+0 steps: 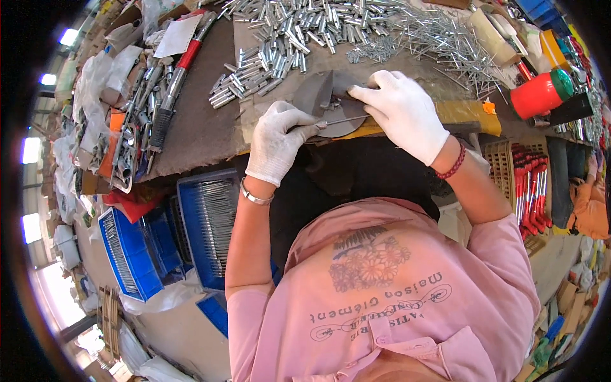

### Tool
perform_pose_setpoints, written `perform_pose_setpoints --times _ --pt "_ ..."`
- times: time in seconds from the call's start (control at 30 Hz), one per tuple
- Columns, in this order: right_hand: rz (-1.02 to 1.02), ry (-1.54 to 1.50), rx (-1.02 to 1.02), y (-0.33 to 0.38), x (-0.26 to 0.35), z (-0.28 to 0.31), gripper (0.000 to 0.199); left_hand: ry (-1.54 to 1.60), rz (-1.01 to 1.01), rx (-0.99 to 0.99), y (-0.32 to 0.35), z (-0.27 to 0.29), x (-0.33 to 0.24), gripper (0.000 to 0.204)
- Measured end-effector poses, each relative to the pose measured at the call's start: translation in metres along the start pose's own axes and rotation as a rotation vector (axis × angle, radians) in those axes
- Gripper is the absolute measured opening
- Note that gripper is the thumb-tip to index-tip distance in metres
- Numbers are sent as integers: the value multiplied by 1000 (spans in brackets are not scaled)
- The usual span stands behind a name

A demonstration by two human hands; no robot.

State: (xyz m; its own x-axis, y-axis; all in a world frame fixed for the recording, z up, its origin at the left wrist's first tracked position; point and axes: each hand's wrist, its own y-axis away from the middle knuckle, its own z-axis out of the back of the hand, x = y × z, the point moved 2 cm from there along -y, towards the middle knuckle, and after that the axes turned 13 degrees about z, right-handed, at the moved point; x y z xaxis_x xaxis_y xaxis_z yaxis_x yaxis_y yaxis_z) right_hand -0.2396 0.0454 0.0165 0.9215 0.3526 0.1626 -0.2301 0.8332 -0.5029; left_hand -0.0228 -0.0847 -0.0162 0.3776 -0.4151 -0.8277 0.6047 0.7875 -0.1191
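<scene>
My left hand (279, 141), in a white glove, is closed in a pinch on a short metal sleeve (322, 125). A thin metal rod (347, 120) runs from that sleeve across to my right hand (404, 114), gloved too. The right fingers are bent and closed at the rod's far end, though how they grip it is partly hidden. Just beyond both hands stands a grey metal fixture (313, 93) with an upright plate and a rounded base, at the bench's front edge. The tip of the right index finger is close beside it.
Short metal tubes (280, 60) lie heaped behind the fixture, with a pile of thin rods (439, 41) to their right. A red jar (533, 97) with a green lid stands at right. Tools (172, 89) crowd the left. Blue bins (213, 229) of metal parts sit below the bench.
</scene>
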Motion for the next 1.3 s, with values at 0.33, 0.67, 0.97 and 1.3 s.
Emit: perform_pose_setpoints --times 0.33,0.67,0.97,1.3 --pt "-433 -708 290 21 42 -16 17 -34 -9 -259 32 -14 -10 29" --pt "-630 -1021 261 23 79 -31 22 638 671 -33 62 -29 -10 63" --pt "-562 -897 65 9 60 -19 51 697 676 -323 112 54 53 60" --pt "-660 -864 -37 11 40 -27 45 -113 1461 -863 347 134 273 50"
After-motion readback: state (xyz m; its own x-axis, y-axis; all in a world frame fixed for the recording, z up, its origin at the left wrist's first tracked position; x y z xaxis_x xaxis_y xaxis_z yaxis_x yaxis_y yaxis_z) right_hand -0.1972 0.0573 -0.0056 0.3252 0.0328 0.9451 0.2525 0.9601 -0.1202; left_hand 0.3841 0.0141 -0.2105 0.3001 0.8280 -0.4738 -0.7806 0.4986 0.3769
